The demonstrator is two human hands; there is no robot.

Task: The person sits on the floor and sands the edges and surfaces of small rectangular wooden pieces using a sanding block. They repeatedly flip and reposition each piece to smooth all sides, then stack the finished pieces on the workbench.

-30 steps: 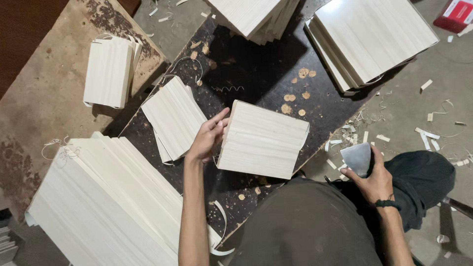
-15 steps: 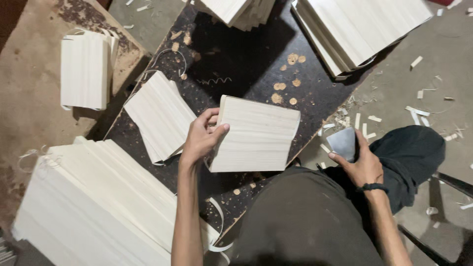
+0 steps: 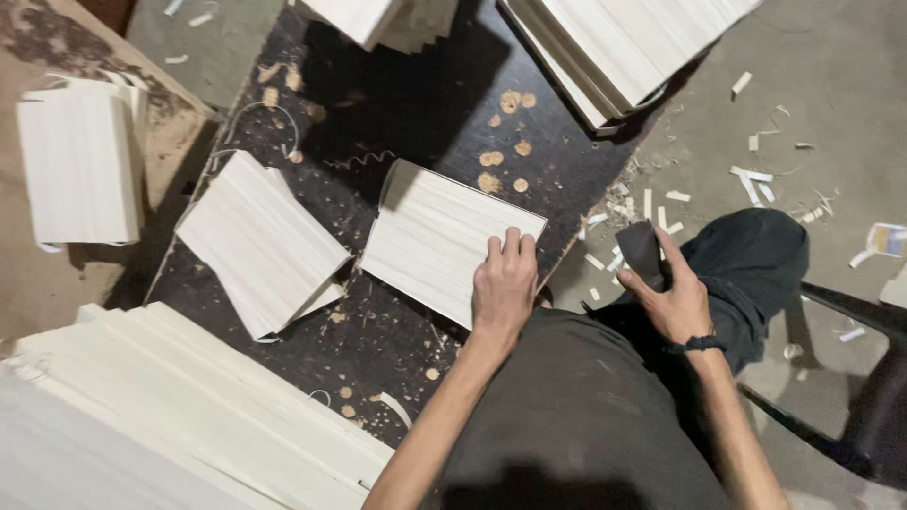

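My left hand [image 3: 505, 283] is now pressing flat on the near edge of the pale wood block [image 3: 444, 241], having shifted from its left side; block lying on the dark surface [image 3: 416, 104]. My right hand [image 3: 673, 295] is still gripping the dark sanding pad [image 3: 642, 253].

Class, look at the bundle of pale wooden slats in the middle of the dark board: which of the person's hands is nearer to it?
Left. The left hand rests on the bundle; the right hand is off to its right, holding a dark block.

the left hand [image 3: 504, 283] lies on a stack of wooden slats [image 3: 444, 236] on the board [image 3: 416, 123]; another stack [image 3: 260, 241] sits just left (slightly apart), the right hand [image 3: 675, 302] off the board's right edge.
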